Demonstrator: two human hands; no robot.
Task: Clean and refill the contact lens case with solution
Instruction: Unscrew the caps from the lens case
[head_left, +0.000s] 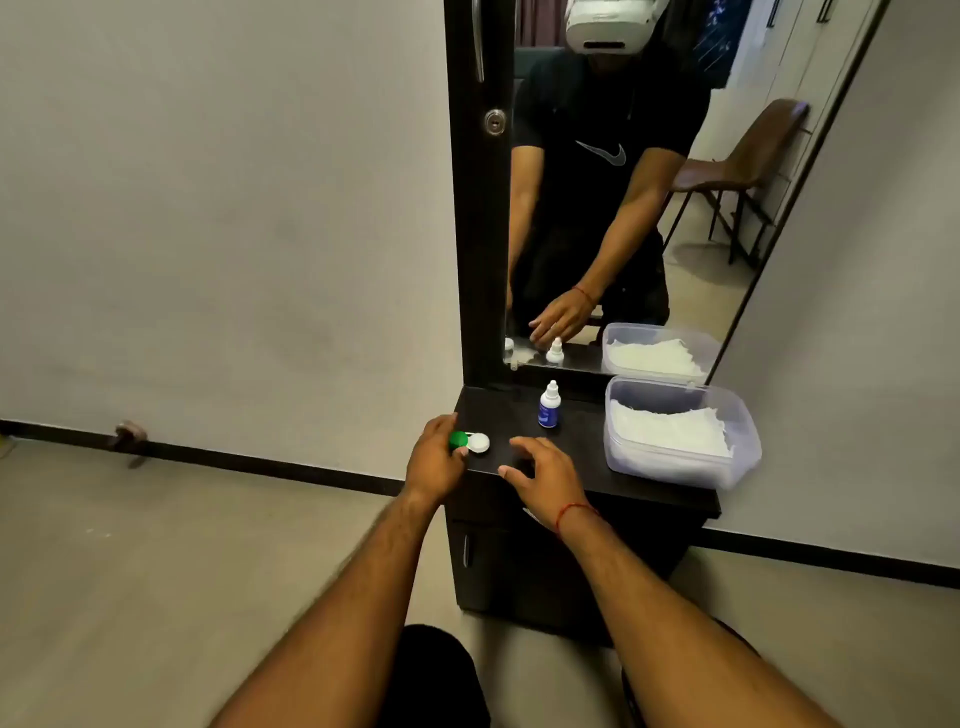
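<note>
Fingers (459, 452) of the left hand (434, 460) curl round the green cap (457, 440) of the lens case (471, 442), at the dark shelf's (597, 447) left front corner. Just beside it the right hand (545, 475) hovers, fingers spread, holding nothing. Behind stands the solution bottle (549, 405); farther right, a plastic box (748, 415) of tissues (670, 428).

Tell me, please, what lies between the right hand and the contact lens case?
Nothing: in the head view, only bare dark dresser top separates the right hand from the contact lens case.

left hand (435, 460): fingers curled, pinching | right hand (545, 475): fingers loosely spread
</note>
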